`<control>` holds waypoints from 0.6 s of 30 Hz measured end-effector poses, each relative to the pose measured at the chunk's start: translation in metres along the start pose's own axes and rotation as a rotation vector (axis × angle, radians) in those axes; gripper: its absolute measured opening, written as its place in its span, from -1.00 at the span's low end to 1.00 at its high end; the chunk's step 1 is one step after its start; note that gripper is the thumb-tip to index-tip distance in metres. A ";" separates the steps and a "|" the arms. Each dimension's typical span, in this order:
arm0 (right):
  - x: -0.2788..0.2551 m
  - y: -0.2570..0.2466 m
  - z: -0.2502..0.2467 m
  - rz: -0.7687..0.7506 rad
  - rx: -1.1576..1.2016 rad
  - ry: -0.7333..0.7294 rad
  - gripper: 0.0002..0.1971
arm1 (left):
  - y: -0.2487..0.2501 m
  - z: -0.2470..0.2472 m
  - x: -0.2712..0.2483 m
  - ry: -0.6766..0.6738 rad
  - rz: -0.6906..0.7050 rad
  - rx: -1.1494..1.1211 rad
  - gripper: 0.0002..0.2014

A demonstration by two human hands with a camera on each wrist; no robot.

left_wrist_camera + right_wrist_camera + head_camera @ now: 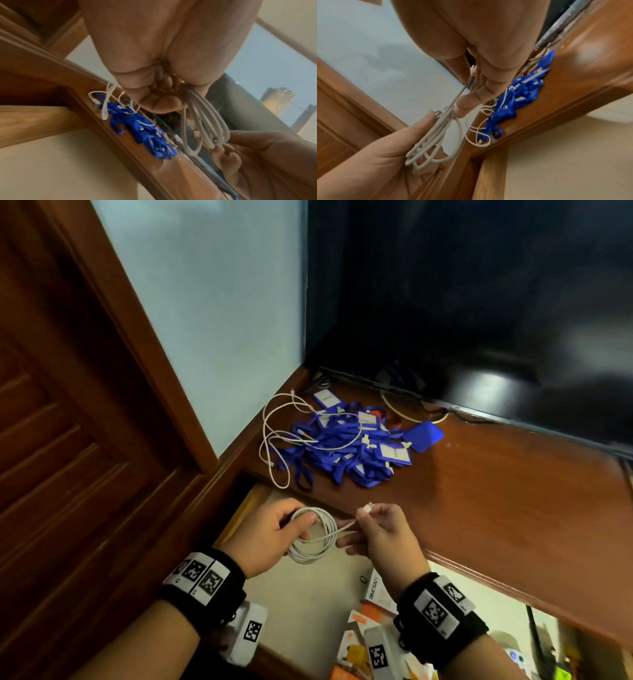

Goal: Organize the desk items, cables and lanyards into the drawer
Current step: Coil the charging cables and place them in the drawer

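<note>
My left hand (274, 530) grips a coiled white cable (315, 537) above the open drawer (308, 604); the coil (204, 121) hangs from its fingers, and shows again as loops (433, 142) in the right wrist view. My right hand (380, 529) pinches the cable's free end, with the plug (368, 506) sticking up past the fingertips. On the wooden desk (496, 491) behind lies a heap of blue lanyards with badge holders (352, 446). A loose white cable (277, 436) lies over the heap's left side.
A dark monitor (479, 302) stands at the back of the desk. A wooden door (68, 422) is at the left. The drawer holds small boxes (373, 590) and orange packets (356, 645) near its front.
</note>
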State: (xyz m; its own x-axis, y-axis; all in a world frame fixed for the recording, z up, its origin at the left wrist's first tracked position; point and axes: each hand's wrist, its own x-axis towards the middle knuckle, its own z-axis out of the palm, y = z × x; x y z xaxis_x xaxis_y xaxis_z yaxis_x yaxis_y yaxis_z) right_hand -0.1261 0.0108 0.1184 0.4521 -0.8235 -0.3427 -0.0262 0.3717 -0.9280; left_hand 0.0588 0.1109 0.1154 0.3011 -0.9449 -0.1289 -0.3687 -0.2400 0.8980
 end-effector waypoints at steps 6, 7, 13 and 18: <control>0.012 0.059 0.021 0.126 -0.151 -0.076 -0.84 | -0.068 -0.013 -0.009 -0.152 -0.219 0.092 -0.82; 0.014 0.068 0.024 0.132 -0.206 -0.091 -0.84 | -0.078 -0.013 -0.009 -0.181 -0.250 0.109 -0.83; 0.028 0.117 0.043 0.178 -0.665 -0.234 -0.86 | -0.126 -0.013 0.003 -0.374 -0.410 0.353 -0.80; 0.040 0.150 0.062 0.280 -0.910 -0.292 -0.90 | -0.152 -0.006 0.016 -0.487 -0.474 0.547 -0.77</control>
State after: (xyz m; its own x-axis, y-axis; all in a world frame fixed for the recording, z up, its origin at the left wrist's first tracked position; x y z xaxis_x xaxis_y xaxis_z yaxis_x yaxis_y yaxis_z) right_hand -0.0568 0.0603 -0.0252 0.5235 -0.5730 -0.6306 -0.7840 -0.0343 -0.6198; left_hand 0.1251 0.1341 -0.0202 0.1660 -0.6788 -0.7154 -0.7079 -0.5871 0.3928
